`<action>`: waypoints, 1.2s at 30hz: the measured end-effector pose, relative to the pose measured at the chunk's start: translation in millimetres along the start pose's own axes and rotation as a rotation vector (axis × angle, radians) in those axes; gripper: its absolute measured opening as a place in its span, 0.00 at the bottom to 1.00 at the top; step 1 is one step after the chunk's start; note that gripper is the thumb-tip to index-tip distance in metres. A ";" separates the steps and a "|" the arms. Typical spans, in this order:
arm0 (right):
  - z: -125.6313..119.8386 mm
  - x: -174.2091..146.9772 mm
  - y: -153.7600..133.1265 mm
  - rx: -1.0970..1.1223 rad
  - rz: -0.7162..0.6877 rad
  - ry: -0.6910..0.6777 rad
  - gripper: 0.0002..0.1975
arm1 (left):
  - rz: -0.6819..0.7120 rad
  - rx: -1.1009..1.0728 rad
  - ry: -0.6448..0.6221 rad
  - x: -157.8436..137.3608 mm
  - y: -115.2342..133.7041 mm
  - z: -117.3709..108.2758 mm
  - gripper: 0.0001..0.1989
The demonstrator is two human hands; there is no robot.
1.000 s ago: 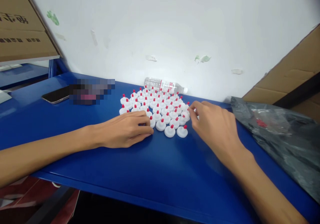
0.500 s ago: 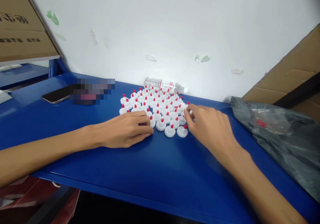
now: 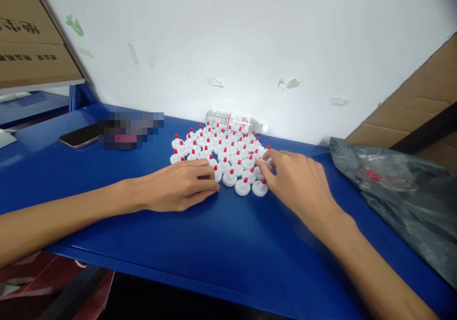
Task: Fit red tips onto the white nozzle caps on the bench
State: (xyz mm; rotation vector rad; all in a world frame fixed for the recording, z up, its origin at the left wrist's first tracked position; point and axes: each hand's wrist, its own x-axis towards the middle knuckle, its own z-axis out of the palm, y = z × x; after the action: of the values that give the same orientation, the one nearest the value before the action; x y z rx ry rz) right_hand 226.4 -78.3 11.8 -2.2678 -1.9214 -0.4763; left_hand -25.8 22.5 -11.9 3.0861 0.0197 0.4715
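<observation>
Many small white round caps with red tips (image 3: 242,187) stand upright in a dense cluster on the blue table (image 3: 200,244). My left hand (image 3: 185,184) rests on the table at the cluster's near left edge, its fingers curled beside a cap (image 3: 216,174). What is inside those fingers, if anything, is hidden. At the right edge, my right hand (image 3: 298,179) has thumb and index finger bent round a white cap (image 3: 267,161), which shows partly between them. Neighbouring caps touch or nearly touch one another.
Behind the cluster a clear plastic bottle (image 3: 235,121) lies along the white wall. A phone (image 3: 80,135) lies at left beside a blurred item (image 3: 130,130). At right, a dark plastic bag (image 3: 403,210) carries a clear bag with red pieces (image 3: 374,175). Cardboard (image 3: 417,96) leans behind.
My right hand has moved slightly left into the cluster's edge, its thumb now farther over the caps. My left hand stays where it was.
</observation>
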 end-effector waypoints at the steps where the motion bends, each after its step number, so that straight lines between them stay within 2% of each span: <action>1: -0.4 -0.1 0.2 -0.003 0.007 0.008 0.14 | 0.001 -0.002 0.001 0.0 -0.1 0.1 0.12; 8: -2.7 -0.2 4.7 -0.059 0.060 0.031 0.12 | -0.012 -0.012 -0.015 -1.8 0.1 0.2 0.12; 16: -2.1 0.3 6.3 -0.100 0.067 -0.039 0.17 | -0.020 -0.022 -0.021 -1.7 -0.1 -0.1 0.13; 23: 0.8 0.9 6.5 -0.098 0.062 -0.094 0.10 | -0.030 -0.037 -0.024 -1.5 -0.7 0.2 0.13; 28: 0.8 0.3 2.9 -0.107 0.037 -0.122 0.09 | -0.037 -0.045 -0.027 -1.0 0.2 -0.6 0.13; 36: -4.1 -1.5 0.5 0.030 0.025 0.089 0.16 | -0.057 -0.064 -0.032 -2.1 0.1 0.2 0.13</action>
State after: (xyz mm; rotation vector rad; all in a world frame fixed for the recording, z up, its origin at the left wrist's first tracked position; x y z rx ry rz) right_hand 226.1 -80.9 15.2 -2.2108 -1.8433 -0.5316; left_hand -27.7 22.3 -12.7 3.0202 0.0905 0.4113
